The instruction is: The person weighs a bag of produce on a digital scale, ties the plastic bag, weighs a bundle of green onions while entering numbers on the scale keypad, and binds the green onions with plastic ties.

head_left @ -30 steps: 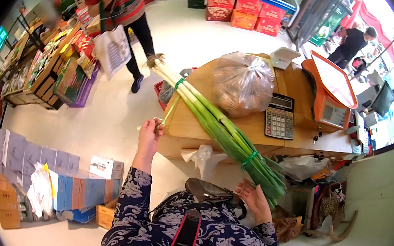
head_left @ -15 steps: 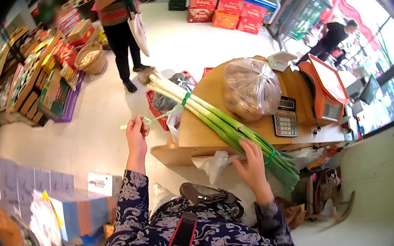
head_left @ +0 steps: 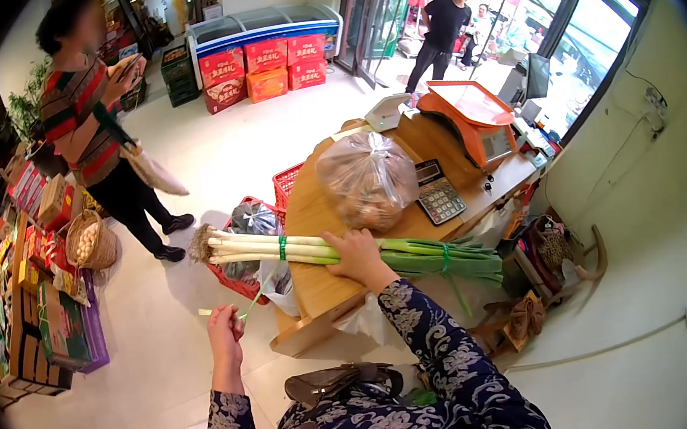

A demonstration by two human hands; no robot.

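Observation:
A bundle of long green onions (head_left: 314, 249) lies across the wooden counter (head_left: 309, 210), roots to the left over a red basket, leaves to the right. Green ties circle it near the root end and near the leaves. My right hand (head_left: 357, 258) rests over the middle of the stalks, fingers wrapped on them. Left of the counter, my left hand (head_left: 225, 330) pinches a thin green strip (head_left: 256, 298) that runs up toward the tie near the roots. Behind the bundle sit a filled clear plastic bag (head_left: 367, 180) and a calculator (head_left: 440, 192).
An orange scale (head_left: 468, 120) stands at the counter's back right. Red baskets (head_left: 237, 284) are beside the counter's left edge. A person in a striped top (head_left: 88, 125) stands at the left; another person (head_left: 445, 29) is by the door. Shelves of goods line the left.
My right hand has moved up from near the leaves onto the stalks. The bundle now lies more level across the view. The camera view has turned, and my left hand still holds the strip.

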